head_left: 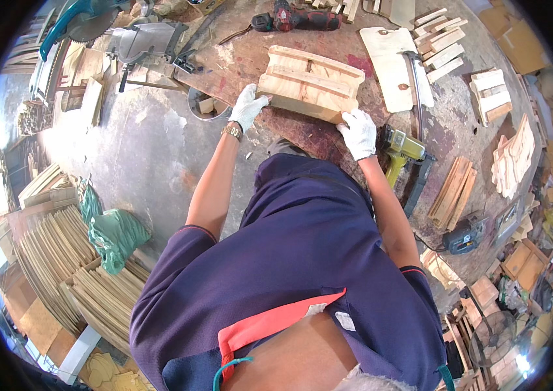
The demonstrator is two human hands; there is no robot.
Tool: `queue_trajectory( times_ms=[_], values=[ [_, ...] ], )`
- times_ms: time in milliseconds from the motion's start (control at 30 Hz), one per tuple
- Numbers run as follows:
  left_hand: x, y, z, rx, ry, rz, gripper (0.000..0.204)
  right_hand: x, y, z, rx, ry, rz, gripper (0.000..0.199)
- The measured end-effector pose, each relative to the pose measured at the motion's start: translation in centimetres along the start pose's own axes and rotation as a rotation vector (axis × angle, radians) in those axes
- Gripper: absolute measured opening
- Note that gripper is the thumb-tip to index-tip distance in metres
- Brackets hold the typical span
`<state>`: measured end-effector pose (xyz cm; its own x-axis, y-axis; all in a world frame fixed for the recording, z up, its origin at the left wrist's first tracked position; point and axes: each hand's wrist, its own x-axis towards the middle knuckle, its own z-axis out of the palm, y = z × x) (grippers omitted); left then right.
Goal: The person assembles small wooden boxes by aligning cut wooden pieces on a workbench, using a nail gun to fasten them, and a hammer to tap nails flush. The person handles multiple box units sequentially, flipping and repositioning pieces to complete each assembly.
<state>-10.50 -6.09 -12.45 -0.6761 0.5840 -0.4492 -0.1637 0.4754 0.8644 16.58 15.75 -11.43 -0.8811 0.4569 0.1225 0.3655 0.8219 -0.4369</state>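
Observation:
A pale wooden assembly [310, 87] of boards, with raised strips running along it, lies on the workbench [312, 135] in front of me. My left hand [247, 108], in a white glove, grips its left end, with the thumb along the near edge. My right hand [358, 134], also gloved, is closed on the near right corner; some of its fingertips are hidden. Close to my right hand rests a yellow-green nail gun [404, 146] with a dark magazine. A long metal bar [414, 91] lies beyond it across a pale board [384, 60].
A cordless drill [292, 18] lies at the bench's far side. A miter saw [87, 26] stands far left, near a round container [206, 104] of offcuts. Wooden strips [453, 192] and a corded power tool [465, 236] lie right. Stacked slats [55, 260] and a green bag [117, 236] are left.

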Motion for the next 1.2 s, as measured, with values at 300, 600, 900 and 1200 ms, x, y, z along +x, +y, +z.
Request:
queue_trajectory(
  times_ms=[300,600,900,1200],
  values=[
    [-0.7,0.3,0.0,-0.036,-0.035,0.063,0.038,0.0,0.0,-0.3,0.037,0.006,0.003,0.027],
    [-0.8,0.8,0.2,-0.015,0.036,0.068,0.032,-0.1,0.0,-0.3,0.059,0.038,0.004,0.029],
    [-1.7,2.4,0.7,0.041,0.079,0.096,0.022,-0.4,0.0,-0.2,0.048,0.002,0.049,0.04],
    [-1.9,2.7,0.7,0.064,0.092,0.079,0.022,-0.6,0.1,0.0,0.075,0.106,-0.02,0.034]
  ],
)
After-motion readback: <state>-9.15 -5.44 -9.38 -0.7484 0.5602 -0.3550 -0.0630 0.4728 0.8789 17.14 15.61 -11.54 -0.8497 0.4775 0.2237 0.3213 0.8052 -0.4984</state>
